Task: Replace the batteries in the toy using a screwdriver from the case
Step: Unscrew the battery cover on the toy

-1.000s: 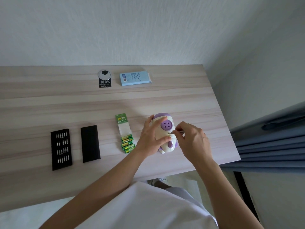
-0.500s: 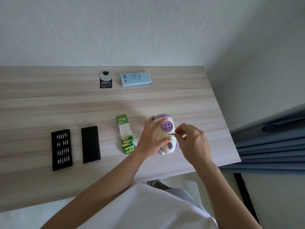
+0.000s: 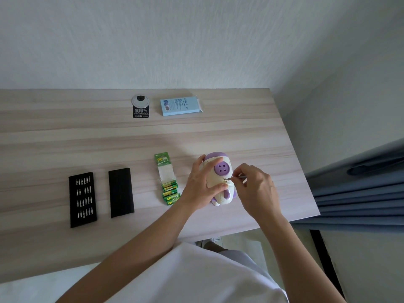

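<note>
Little has moved in the last second: both hands stay on the toy [image 3: 219, 171], and the right hand [image 3: 256, 190] has only shifted its pinch a touch along the screwdriver [image 3: 239, 177].

The toy lies on its side near the right edge of the worktop [image 3: 65, 138], toward the front right corner. Its body is cream, with a round purple disc pierced by four holes facing up, a purple cap at its far end and purple feet at its near end.

The left hand [image 3: 200, 185] grips the toy from the left, its fingers curled over the far side and the thumb laid across the body below the disc. The right fingers [image 3: 239, 171] pinch the thin grey screwdriver, which lies nearly level; its tip meets the body just below the disc.

A green strip of batteries [image 3: 168, 189] lies just left of the toy, its upper half empty white card. Further left, well apart from the toy, sit a black sleeve [image 3: 121, 192] and a black bit tray [image 3: 82, 199] with four rows of bits. Near the back edge are a blue box [image 3: 180, 105], a grey grommet [image 3: 140, 100] and a black label [image 3: 141, 112]. A blue curtain [image 3: 360, 189] hangs beyond the right edge.
</note>
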